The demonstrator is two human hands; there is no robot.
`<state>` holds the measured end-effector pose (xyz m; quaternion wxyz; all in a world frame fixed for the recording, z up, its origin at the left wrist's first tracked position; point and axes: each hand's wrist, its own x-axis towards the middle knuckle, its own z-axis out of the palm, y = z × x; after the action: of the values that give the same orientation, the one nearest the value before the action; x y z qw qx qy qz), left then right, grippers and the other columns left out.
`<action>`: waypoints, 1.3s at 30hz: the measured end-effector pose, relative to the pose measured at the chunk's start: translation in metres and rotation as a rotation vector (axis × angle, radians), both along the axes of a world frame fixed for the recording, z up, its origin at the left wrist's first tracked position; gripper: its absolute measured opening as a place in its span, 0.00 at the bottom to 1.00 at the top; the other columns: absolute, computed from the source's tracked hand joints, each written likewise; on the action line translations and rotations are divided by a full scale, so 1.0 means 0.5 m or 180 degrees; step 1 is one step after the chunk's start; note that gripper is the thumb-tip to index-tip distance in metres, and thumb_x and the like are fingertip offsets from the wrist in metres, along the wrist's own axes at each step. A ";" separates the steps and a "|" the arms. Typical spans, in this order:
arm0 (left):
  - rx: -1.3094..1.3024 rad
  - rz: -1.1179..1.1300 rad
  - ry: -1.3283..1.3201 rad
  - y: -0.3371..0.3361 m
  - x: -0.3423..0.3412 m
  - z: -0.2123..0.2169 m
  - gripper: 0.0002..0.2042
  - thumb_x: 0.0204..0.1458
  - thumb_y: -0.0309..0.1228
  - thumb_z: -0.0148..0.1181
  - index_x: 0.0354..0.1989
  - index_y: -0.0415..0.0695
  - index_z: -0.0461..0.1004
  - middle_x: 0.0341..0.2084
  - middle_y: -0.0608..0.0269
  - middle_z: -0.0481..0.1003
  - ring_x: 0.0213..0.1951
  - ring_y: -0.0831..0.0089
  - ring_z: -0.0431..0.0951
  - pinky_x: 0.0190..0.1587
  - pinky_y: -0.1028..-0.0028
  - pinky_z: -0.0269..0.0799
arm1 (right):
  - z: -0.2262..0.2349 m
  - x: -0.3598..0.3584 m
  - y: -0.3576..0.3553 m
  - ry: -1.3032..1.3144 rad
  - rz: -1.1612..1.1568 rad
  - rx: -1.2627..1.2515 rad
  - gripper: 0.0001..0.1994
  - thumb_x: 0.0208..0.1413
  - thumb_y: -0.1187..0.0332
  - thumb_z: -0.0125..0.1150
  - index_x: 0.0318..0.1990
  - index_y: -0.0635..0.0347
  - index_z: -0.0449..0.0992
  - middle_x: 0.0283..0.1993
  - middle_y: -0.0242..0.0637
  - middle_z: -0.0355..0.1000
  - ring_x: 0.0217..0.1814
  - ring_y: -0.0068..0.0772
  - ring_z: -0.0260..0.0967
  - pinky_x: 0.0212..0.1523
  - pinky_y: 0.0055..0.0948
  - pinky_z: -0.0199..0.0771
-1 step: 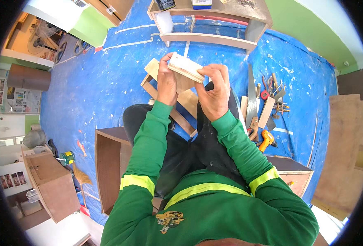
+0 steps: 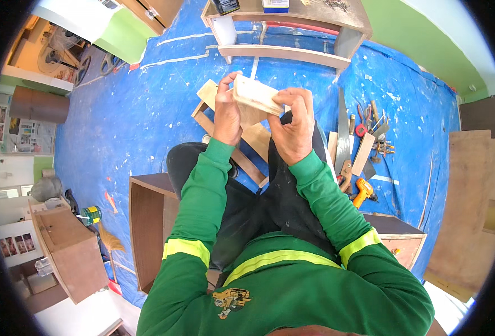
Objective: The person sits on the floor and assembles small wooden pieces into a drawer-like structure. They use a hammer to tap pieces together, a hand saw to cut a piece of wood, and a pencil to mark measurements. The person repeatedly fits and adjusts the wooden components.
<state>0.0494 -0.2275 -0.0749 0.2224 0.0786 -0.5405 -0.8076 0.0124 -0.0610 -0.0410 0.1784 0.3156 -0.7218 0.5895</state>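
Above my knees I hold a small pale wooden block [image 2: 257,94] with rounded corners between both hands. My left hand [image 2: 226,112] grips its left end, the fingers partly behind it. At its right end, my right hand [image 2: 295,119] pinches it between thumb and fingers. The block is tilted, its bright broad face turned up and its layered-looking edge toward me. Below it, on the blue sheet, lies a wooden frame of light boards [image 2: 249,166], partly hidden by my hands and legs.
Right of my leg lie a handsaw [image 2: 343,134], a yellow drill [image 2: 364,193] and several hand tools [image 2: 377,131]. A wooden cabinet carcass [image 2: 284,53] stands ahead. Brown cabinet boxes [image 2: 146,235] are close on both sides; a broom [image 2: 111,241] is at the left.
The block has tipped slightly, its layered edge showing differently, and shifted a little to the right. Both hands keep their grip on it.
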 end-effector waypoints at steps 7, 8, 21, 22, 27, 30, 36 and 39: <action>0.0139 -0.0702 0.0235 -0.049 -0.003 0.027 0.53 0.39 0.65 0.82 0.68 0.45 0.65 0.57 0.50 0.80 0.60 0.60 0.83 0.63 0.59 0.82 | -0.014 -0.024 -0.010 0.0233 0.0138 0.0098 0.26 0.42 0.90 0.69 0.50 0.61 0.71 0.54 0.50 0.70 0.56 0.56 0.73 0.55 0.45 0.78; 0.0103 -0.0743 0.0196 -0.059 0.000 0.028 0.51 0.40 0.62 0.84 0.67 0.44 0.66 0.57 0.50 0.80 0.59 0.60 0.83 0.63 0.59 0.82 | -0.011 -0.026 -0.009 0.0258 0.0129 0.0154 0.26 0.41 0.90 0.69 0.50 0.61 0.71 0.54 0.50 0.70 0.56 0.56 0.73 0.55 0.45 0.79; 0.0322 -0.0983 -0.0309 -0.065 0.009 0.025 0.45 0.45 0.50 0.84 0.67 0.41 0.67 0.57 0.52 0.80 0.59 0.62 0.82 0.64 0.61 0.81 | -0.030 -0.051 -0.005 -0.0901 0.0588 -0.0401 0.51 0.47 0.88 0.73 0.79 0.59 0.53 0.64 0.46 0.64 0.66 0.43 0.73 0.67 0.41 0.79; 0.0343 -0.0986 -0.0314 -0.066 0.009 0.024 0.45 0.45 0.50 0.84 0.67 0.41 0.67 0.58 0.52 0.80 0.59 0.62 0.82 0.64 0.61 0.81 | -0.029 -0.050 -0.003 -0.0924 0.0631 -0.0370 0.52 0.47 0.88 0.73 0.80 0.59 0.52 0.64 0.47 0.64 0.66 0.43 0.73 0.67 0.41 0.79; 0.0338 -0.0965 -0.0324 -0.072 0.009 0.022 0.45 0.45 0.50 0.84 0.67 0.41 0.67 0.58 0.51 0.79 0.60 0.61 0.82 0.65 0.61 0.80 | -0.029 -0.051 -0.003 -0.0839 0.0648 -0.0325 0.53 0.47 0.86 0.74 0.81 0.58 0.50 0.64 0.47 0.65 0.67 0.44 0.73 0.68 0.42 0.78; 0.0358 -0.0963 -0.0334 -0.074 0.009 0.023 0.45 0.46 0.50 0.84 0.67 0.41 0.67 0.59 0.51 0.79 0.61 0.61 0.81 0.65 0.61 0.80 | -0.031 -0.053 -0.004 -0.0742 0.0635 -0.0282 0.53 0.47 0.86 0.75 0.81 0.60 0.50 0.63 0.48 0.66 0.66 0.45 0.73 0.69 0.43 0.78; 0.0331 -0.1005 -0.0299 -0.072 0.010 0.032 0.44 0.46 0.49 0.84 0.67 0.43 0.66 0.60 0.51 0.78 0.62 0.61 0.81 0.66 0.61 0.80 | -0.025 -0.054 -0.002 -0.0564 0.0518 -0.0133 0.51 0.47 0.85 0.74 0.80 0.65 0.52 0.62 0.49 0.66 0.65 0.48 0.72 0.68 0.44 0.77; 0.0370 -0.1037 -0.0308 -0.073 0.010 0.033 0.44 0.46 0.49 0.84 0.67 0.43 0.66 0.60 0.51 0.78 0.62 0.61 0.81 0.65 0.61 0.80 | -0.021 -0.053 -0.001 -0.0505 0.0476 -0.0065 0.51 0.47 0.85 0.74 0.80 0.66 0.52 0.61 0.50 0.66 0.64 0.48 0.72 0.67 0.44 0.78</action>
<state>0.0542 -0.2640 -0.0581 0.0574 0.0415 -0.5085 -0.8581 -0.0143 -0.0614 -0.0515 0.0794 0.3191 -0.7021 0.6317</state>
